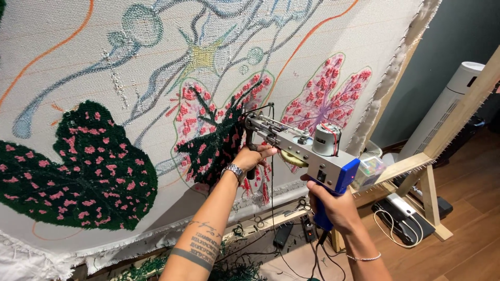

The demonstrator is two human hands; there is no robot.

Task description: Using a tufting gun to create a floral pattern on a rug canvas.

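A grey and blue tufting gun (pixel 304 151) is pressed with its needle tip against a stretched white cloth (pixel 67 83) that carries a drawn and partly tufted leaf pattern. My right hand (pixel 333 205) grips the gun's blue rear handle. My left hand (pixel 251 157), with a metal wristband, holds the black front grip next to the cloth. The tip meets a dark green leaf with pink dots (pixel 219 138). Dark yarn runs from the gun's front down past my left wrist.
A large finished green and pink leaf (pixel 78 166) fills the cloth's lower left. The wooden frame (pixel 424 166) stands to the right, with a white tower fan (pixel 442 112) behind it. Cables, a power strip (pixel 406 211) and green yarn scraps lie on the wooden floor.
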